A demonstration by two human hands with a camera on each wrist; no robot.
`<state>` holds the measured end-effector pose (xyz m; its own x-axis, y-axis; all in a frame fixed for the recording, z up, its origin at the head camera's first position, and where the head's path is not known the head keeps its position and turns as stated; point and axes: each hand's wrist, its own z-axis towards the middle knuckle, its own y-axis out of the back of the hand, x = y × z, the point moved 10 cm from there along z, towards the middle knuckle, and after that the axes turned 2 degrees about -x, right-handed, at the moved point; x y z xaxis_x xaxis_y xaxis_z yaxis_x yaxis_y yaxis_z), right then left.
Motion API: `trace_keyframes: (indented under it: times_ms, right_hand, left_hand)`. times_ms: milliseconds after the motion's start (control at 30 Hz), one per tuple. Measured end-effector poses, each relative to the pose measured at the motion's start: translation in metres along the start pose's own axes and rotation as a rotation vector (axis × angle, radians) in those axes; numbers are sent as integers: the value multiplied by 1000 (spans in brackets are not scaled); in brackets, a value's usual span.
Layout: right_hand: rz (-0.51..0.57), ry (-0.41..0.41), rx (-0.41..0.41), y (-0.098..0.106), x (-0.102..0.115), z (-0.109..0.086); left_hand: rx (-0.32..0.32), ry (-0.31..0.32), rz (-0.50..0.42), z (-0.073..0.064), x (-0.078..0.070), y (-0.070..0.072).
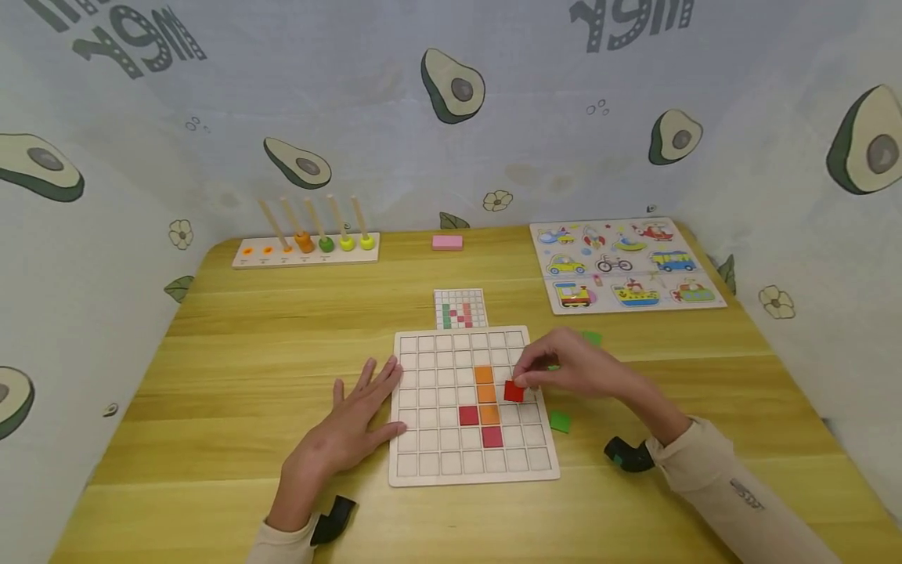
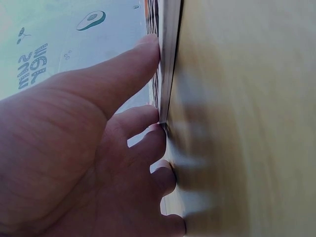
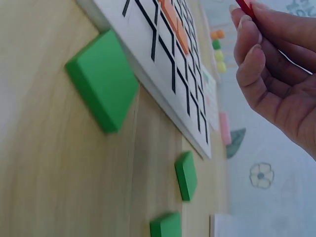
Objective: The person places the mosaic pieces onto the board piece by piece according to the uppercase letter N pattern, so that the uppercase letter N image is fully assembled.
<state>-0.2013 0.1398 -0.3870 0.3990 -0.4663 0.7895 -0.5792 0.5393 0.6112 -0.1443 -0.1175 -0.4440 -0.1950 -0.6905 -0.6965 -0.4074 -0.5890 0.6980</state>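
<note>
A white grid board (image 1: 427,442) lies on the table with orange tiles (image 1: 486,394) in a column and two red tiles (image 1: 492,437) near them. My right hand (image 1: 567,364) pinches a red square tile (image 1: 514,392) between thumb and fingers, over the board's right side. In the right wrist view the red tile (image 3: 245,7) shows only at the top edge. My left hand (image 1: 345,435) rests at the board's left edge, fingers spread, thumb and fingertips touching the rim. Behind the board lies a small pattern card (image 1: 460,298) with coloured squares.
Green tiles (image 3: 103,81) lie right of the board, partly behind my right hand in the head view. At the back stand a peg stacker (image 1: 306,254) with coloured beads and a pink block (image 1: 447,243). A vehicle picture puzzle (image 1: 623,270) lies at the back right.
</note>
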Motion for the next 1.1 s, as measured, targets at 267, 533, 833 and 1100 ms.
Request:
trace_keyframes:
  times_ms: [267, 533, 833, 1100]
  right_hand:
    - [65, 38, 6, -15, 6, 33]
    - [69, 71, 16, -32, 14, 56]
    - [37, 83, 20, -48, 14, 74]
    - [-1, 86, 17, -56, 18, 82]
  left_hand:
    - [4, -7, -1, 2, 0, -1]
    - [1, 2, 0, 0, 2, 0]
    - [-1, 2, -9, 0, 2, 1]
    - [-1, 3, -5, 0, 3, 1]
